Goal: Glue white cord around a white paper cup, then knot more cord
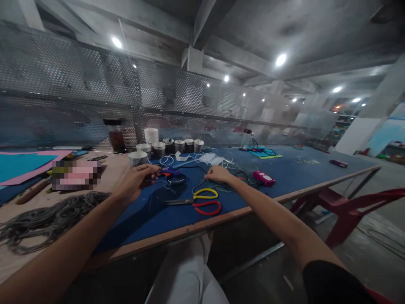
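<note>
And here's the left hand (pixel 141 179) just beside the blue tool (pixel 171 171) on the desk (pixel 284 177), right hand (pixel 218 174) by loose cords (pixel 221 185); how tightly either's fingers close, and on what, I can't tell. Scissors (pixel 207 207) lie nearer the edge, presumably for easy reach!

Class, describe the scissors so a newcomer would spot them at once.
Find the long blue tabletop. Near its front edge, just nearer than the right hand, lie the scissors. One yellow handle loop and one red set them apart from their neighbours.
</note>
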Action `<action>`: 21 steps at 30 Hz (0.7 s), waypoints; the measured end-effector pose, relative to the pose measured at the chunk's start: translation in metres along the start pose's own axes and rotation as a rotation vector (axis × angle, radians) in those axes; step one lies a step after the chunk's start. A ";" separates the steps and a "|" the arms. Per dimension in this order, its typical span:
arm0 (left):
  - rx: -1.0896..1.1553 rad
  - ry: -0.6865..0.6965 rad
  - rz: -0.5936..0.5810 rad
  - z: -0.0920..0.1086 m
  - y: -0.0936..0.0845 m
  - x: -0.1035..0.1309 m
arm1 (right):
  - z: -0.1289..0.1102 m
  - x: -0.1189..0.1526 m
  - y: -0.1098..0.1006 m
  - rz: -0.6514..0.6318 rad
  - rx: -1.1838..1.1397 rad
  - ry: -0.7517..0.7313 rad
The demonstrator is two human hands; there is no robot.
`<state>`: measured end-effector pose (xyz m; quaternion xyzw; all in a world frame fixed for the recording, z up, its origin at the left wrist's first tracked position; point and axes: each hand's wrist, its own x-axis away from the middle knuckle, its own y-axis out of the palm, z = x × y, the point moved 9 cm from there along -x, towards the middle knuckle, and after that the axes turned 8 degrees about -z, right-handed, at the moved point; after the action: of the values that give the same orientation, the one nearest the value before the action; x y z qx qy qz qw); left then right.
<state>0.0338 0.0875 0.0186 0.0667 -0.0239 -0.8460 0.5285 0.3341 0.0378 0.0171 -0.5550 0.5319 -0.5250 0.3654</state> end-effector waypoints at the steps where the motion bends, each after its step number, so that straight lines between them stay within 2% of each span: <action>1: -0.002 -0.002 0.001 -0.001 0.000 0.000 | 0.002 -0.006 0.004 -0.022 0.000 0.028; 6: -0.023 -0.005 0.010 -0.003 -0.001 0.000 | 0.009 -0.028 0.017 -0.105 -0.027 0.102; 11: -0.034 -0.011 0.001 -0.004 0.001 0.002 | 0.013 -0.038 0.018 -0.143 -0.120 0.063; 15: -0.022 -0.025 -0.013 -0.004 0.002 0.003 | 0.026 -0.039 0.003 -0.112 -0.214 -0.005; 21: -0.030 -0.035 -0.019 -0.010 -0.002 -0.001 | 0.072 -0.042 -0.038 0.049 -0.275 0.007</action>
<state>0.0338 0.0901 0.0082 0.0439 -0.0198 -0.8522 0.5210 0.4170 0.0738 0.0327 -0.5848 0.6135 -0.4400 0.2967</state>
